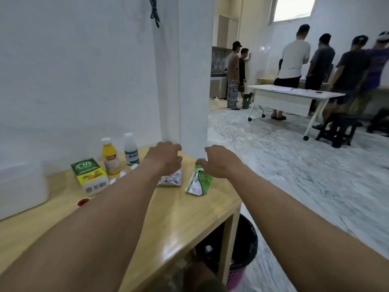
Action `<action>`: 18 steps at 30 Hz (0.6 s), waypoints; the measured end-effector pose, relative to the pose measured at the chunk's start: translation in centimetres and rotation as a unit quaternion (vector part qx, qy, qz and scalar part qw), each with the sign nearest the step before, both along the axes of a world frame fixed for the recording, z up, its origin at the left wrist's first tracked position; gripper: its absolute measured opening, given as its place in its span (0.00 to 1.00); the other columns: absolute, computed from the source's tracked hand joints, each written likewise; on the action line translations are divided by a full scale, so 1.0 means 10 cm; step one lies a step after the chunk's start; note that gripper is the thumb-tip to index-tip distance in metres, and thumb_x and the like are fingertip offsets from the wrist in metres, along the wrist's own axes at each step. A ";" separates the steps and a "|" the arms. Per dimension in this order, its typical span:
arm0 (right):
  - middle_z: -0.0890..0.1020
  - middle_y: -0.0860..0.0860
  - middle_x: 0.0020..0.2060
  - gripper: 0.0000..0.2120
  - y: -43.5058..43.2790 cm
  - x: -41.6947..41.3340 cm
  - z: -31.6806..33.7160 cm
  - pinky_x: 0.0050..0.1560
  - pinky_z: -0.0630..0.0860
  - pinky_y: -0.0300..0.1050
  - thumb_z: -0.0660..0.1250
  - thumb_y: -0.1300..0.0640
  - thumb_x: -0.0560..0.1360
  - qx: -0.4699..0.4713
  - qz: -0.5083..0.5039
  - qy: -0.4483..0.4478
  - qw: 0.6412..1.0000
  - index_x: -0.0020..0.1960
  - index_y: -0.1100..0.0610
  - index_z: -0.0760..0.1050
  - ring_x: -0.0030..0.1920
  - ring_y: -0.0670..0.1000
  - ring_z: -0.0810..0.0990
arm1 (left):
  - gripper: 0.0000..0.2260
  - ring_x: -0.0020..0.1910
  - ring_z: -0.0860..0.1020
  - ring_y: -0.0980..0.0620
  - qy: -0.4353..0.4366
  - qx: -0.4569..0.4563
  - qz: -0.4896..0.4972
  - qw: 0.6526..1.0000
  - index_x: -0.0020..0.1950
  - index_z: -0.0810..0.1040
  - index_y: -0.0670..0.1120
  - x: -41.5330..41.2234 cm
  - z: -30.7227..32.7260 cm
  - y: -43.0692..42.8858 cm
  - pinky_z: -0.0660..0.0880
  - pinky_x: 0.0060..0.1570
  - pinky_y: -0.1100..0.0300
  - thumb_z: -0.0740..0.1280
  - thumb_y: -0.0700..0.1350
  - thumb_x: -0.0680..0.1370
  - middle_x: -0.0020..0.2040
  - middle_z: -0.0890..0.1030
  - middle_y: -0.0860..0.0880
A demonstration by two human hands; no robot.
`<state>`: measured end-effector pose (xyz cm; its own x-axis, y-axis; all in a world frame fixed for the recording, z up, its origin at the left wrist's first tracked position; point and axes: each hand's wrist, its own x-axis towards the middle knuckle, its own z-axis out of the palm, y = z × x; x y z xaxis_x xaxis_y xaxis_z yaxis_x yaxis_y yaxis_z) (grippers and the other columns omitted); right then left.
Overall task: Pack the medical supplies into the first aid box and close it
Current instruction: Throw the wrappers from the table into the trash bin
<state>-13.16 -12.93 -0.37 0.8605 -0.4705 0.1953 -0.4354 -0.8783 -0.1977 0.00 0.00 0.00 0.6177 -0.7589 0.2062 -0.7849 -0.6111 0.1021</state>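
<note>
The right hand (221, 162) is pinching the top corner of a green-and-white sachet (199, 182) standing tilted on the wooden table (179, 218). The left hand (165, 158) is hovering, fingers curled, over a white sachet (171, 180) at nine o'clock. The white first aid box (21, 186) is sitting far toward nine o'clock.

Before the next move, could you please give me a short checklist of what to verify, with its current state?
1. Right hand pinching the green packet: ok.
2. Left hand gripping the white packet: cannot tell.
3. First aid box open: cannot tell, blurred.
4. Two bottles upright: ok.
5. Green and yellow carton packed: not ok, it sits on the table.
</note>
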 end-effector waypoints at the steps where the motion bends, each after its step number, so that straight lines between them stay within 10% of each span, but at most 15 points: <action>1: 0.77 0.58 0.62 0.22 -0.01 0.00 -0.04 0.55 0.72 0.51 0.58 0.44 0.80 0.005 -0.004 0.010 1.000 0.63 0.60 0.74 0.62 0.58 0.75 | 0.21 0.67 0.70 0.42 0.001 0.029 0.005 1.000 0.73 0.68 0.52 0.00 -0.01 -0.01 0.68 0.62 0.46 0.59 0.52 0.80 0.70 0.71 0.45; 18: 0.79 0.57 0.50 0.06 -0.14 0.11 -0.34 0.47 0.76 0.54 0.60 0.60 0.80 0.039 -0.001 -0.017 0.999 0.56 0.60 0.71 0.48 0.58 0.78 | 0.21 0.63 0.70 0.43 0.043 0.105 0.036 0.993 0.67 0.69 0.58 0.24 -0.11 -0.10 0.67 0.57 0.49 0.67 0.54 0.75 0.65 0.73 0.47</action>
